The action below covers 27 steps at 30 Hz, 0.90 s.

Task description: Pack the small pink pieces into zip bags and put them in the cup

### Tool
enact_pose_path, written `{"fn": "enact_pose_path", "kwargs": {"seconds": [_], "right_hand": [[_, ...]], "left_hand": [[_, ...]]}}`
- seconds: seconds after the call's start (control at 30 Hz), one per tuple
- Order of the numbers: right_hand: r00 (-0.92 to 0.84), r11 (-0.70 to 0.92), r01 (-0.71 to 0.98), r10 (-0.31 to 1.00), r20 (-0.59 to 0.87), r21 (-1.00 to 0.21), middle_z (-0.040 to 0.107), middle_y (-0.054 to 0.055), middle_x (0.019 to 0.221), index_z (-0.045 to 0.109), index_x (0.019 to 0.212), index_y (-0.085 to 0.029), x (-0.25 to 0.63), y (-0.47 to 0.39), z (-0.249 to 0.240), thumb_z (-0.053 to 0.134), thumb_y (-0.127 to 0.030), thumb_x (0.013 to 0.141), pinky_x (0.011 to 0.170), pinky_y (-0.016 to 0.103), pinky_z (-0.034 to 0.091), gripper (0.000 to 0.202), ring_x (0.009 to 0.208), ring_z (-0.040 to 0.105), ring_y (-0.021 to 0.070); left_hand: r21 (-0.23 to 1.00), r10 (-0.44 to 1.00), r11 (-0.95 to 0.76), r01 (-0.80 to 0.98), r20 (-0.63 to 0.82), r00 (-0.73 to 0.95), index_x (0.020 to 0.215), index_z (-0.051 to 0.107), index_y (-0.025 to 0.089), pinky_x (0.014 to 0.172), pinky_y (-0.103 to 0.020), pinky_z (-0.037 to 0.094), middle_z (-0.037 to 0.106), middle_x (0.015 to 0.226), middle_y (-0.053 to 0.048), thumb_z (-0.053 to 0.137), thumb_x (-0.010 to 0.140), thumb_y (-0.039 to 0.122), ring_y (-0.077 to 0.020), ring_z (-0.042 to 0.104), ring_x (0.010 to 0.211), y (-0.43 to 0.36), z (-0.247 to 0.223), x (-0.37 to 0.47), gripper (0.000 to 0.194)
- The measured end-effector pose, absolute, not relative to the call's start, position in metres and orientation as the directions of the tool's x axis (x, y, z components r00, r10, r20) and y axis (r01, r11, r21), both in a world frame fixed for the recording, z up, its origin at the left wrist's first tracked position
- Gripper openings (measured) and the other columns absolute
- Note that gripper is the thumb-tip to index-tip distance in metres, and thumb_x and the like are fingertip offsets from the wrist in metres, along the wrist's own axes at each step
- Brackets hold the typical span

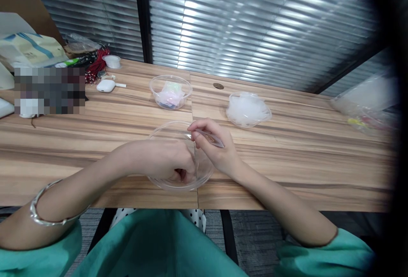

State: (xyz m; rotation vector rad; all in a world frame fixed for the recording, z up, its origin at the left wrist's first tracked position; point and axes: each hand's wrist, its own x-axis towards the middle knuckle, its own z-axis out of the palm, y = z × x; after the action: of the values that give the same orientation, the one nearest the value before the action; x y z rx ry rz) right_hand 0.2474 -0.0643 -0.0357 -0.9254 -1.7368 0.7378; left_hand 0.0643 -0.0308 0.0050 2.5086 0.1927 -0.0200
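Observation:
A large clear plastic bowl stands near the front edge of the table. Inside it, my left hand is closed with the fingers curled down; whatever they pinch is hidden. Over the bowl's right side, my right hand is closed on a small clear plastic bag, which shows between thumb and fingers. Behind lies a second clear bowl holding small pink and green packets. To its right is a clear bag full of something white and translucent.
At the left are a white earphone case, a bundle of red cords, a small white tub and bags. A clear plastic bag with coloured pieces lies at far right. A round cap sits in the tabletop; blinds stand behind.

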Motion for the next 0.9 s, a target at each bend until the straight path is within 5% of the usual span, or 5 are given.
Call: {"fn": "enact_pose_path", "kwargs": {"seconds": [0.1, 0.43, 0.9], "right_hand": [[-0.227, 0.532, 0.244, 0.844, 0.485, -0.811, 0.067, 0.001, 0.094, 0.063, 0.099, -0.019, 0.2477, -0.0647, -0.0358, 0.055, -0.017, 0.093, 0.078, 0.027, 0.051, 0.010, 0.086, 0.064, 0.0127], [-0.250, 0.539, 0.267, 0.839, 0.483, -0.799, 0.067, 0.002, 0.094, 0.064, 0.100, -0.018, 0.2480, -0.0641, -0.0359, 0.054, -0.014, 0.092, 0.076, 0.026, 0.051, 0.013, 0.084, 0.064, 0.0123], [-0.267, 0.551, 0.288, 0.832, 0.487, -0.783, 0.066, 0.000, 0.090, 0.064, 0.099, -0.018, 0.2493, -0.0646, -0.0365, 0.053, -0.013, 0.092, 0.072, 0.023, 0.048, 0.014, 0.079, 0.061, 0.0102]], "left_hand": [[0.617, 0.070, -0.768, 0.172, -0.187, 0.980, 0.070, 0.062, 0.016, 0.054, -0.021, 0.036, 0.066, 0.072, 0.002, 0.051, 0.071, -0.002, -0.0088, 0.050, 0.059, -0.0303, 0.0083, 0.0656, 0.022], [0.622, 0.098, -0.751, 0.221, -0.225, 0.969, 0.067, 0.054, 0.016, 0.050, -0.020, 0.031, 0.054, 0.065, 0.003, 0.050, 0.068, -0.004, -0.0084, 0.039, 0.056, -0.0336, 0.0135, 0.0691, 0.020], [0.572, 0.199, -0.763, 0.303, -0.238, 0.951, 0.075, 0.068, 0.017, 0.052, -0.023, 0.034, 0.066, 0.071, 0.002, 0.055, 0.073, 0.001, -0.0098, 0.049, 0.058, -0.0321, 0.0059, 0.0626, 0.021]]}}
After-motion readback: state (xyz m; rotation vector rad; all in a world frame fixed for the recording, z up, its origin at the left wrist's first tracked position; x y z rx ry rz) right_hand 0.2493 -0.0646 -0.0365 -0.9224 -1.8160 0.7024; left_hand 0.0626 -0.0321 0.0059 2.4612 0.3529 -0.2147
